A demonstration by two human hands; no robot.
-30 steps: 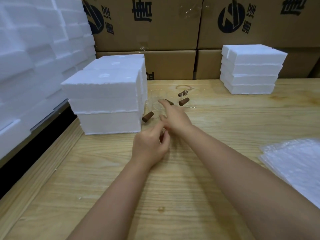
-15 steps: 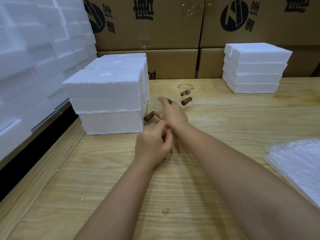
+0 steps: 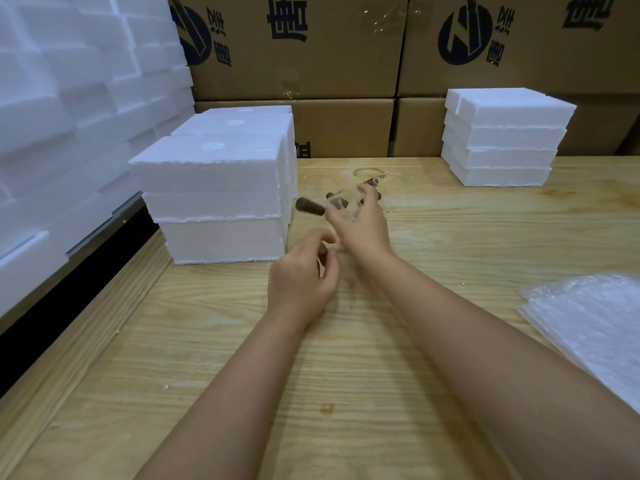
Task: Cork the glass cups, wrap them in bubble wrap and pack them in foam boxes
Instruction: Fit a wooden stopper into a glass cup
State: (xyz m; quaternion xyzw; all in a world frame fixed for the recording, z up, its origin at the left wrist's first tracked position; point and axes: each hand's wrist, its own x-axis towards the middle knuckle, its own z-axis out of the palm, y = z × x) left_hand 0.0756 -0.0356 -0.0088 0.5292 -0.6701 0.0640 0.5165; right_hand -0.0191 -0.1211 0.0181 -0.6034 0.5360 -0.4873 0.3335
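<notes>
- Upper left carton: is carrying large black printed characters and a round black logo, all sitting upside-down; I am not reading them with certainty.
- Upper right carton: is showing the same logo and characters, likewise inverted.
- Lower carton: is showing a cut-off black mark beside the foam boxes; illegible.

The left hand and right hand are bare, with slim fingers, though the right hand's fingertips, at 12 o'clock from its palm, are smeared by blur and show no detail. The left forearm is bare down to the frame edge at 6 o'clock, and it looks slender and tapers to a narrow wrist. The right forearm, bare too, swells broad toward the edge at 4 o'clock, stretched by the wide lens.
</notes>
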